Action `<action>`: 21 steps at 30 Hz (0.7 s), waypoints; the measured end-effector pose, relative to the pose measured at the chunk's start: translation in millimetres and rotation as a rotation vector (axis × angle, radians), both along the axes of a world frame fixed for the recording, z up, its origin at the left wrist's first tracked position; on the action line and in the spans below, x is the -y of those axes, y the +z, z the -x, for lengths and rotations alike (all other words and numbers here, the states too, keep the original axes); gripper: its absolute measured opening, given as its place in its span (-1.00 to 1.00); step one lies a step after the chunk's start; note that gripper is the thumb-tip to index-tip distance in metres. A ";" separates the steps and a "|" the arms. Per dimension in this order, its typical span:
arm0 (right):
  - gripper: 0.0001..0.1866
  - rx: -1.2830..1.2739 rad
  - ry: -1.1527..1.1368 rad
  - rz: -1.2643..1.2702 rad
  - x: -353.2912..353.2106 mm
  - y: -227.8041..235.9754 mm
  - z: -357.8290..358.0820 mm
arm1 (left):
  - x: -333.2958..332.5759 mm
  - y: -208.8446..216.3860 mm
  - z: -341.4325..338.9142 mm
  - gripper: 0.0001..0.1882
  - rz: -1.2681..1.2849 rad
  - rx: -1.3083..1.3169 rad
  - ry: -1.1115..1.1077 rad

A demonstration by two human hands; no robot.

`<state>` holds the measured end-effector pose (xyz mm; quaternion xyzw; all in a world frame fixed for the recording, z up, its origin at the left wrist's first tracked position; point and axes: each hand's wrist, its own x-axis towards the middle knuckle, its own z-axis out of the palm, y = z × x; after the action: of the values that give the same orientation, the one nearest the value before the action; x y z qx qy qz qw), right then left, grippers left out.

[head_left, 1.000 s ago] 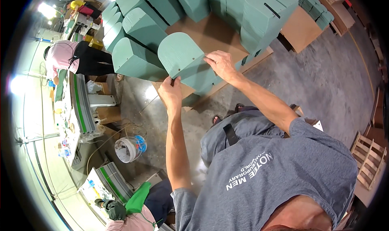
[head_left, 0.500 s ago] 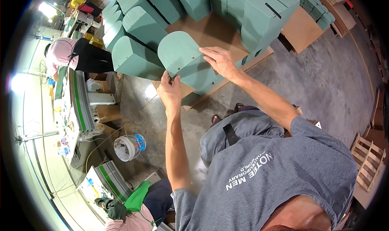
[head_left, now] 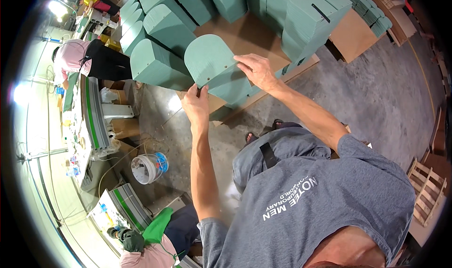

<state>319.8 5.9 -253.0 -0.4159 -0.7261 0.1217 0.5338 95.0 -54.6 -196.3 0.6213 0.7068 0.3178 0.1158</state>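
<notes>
Two hands at the corners of a green panel stack

The left hand point(head_left: 196, 109) has its thumb and forefinger slightly apart, tips at the near left corner of the green panel stack point(head_left: 209, 58). The right hand point(head_left: 260, 72) lays nearly straight fingers, held close together, against the right corner. Whether either hand grips or merely touches cannot be told.

This one stack stands at the near edge of a brown cardboard sheet point(head_left: 256, 37). Its long axis is hard to judge, as the lower part is partly covered; the top panel's rounded end points away from the person, toward the upper left, and its straight edge, marked by two small dark holes, faces the person.

Around the sheet stand more green stacks point(head_left: 157, 64), too many cut off or overlapping to count surely. Farther out are one white bucket point(head_left: 146, 168) on the floor point(head_left: 226, 150) and three other people, all on the left.
</notes>
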 end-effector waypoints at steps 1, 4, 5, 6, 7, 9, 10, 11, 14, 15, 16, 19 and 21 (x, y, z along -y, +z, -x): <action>-0.72 -0.050 0.001 0.079 1.7 -0.2 0.0 | 0.0 -1.3 -0.5 -0.77 0.004 0.062 0.014; -0.69 -0.121 -0.043 0.195 5.8 -11.2 -2.2 | 0.6 -6.2 -4.4 -0.76 0.041 0.130 0.029; -0.69 -0.120 -0.045 0.196 6.8 -15.1 -4.1 | 0.1 -7.5 -6.0 -0.74 0.072 0.136 0.034; -0.68 -0.110 -0.039 0.233 7.8 -19.1 -6.2 | -2.3 -15.0 -5.1 -0.74 0.073 0.137 0.032; -0.67 -0.102 -0.030 0.273 10.3 -22.3 -6.0 | -2.8 -22.1 -3.3 -0.72 0.041 0.163 0.018; -0.67 -0.128 -0.019 0.337 12.9 -28.6 1.2 | -1.8 -35.4 2.0 -0.69 0.012 0.188 0.005; -0.67 -0.153 -0.017 0.397 12.8 -34.4 1.2 | -3.7 -36.4 -0.2 -0.68 0.038 0.221 0.028; -0.67 -0.153 -0.025 0.397 13.7 -39.9 0.1 | -5.2 -37.1 -2.1 -0.68 0.063 0.253 0.050; -0.66 -0.138 -0.034 0.437 18.6 -42.5 1.5 | -5.0 -38.2 -2.6 -0.67 0.079 0.233 0.058; -0.67 -0.228 -0.026 0.445 21.5 -41.1 3.8 | -4.5 -38.6 -2.3 -0.67 0.080 0.233 0.059; -0.68 -0.317 -0.018 0.453 23.0 -36.1 5.3 | -3.7 -36.6 -4.1 -0.67 0.069 0.230 0.053; -0.70 -0.251 -0.039 0.294 18.9 -24.0 11.9 | -3.5 -34.5 -5.1 -0.68 0.063 0.222 0.052; -0.73 -0.202 -0.059 0.239 14.3 -22.3 15.7 | -2.7 -33.3 -3.1 -0.69 0.068 0.216 0.056</action>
<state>304.1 -8.3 -275.3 -0.4833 -0.6365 0.2327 0.5542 98.1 -51.8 -229.6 0.5590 0.7178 0.3618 0.2035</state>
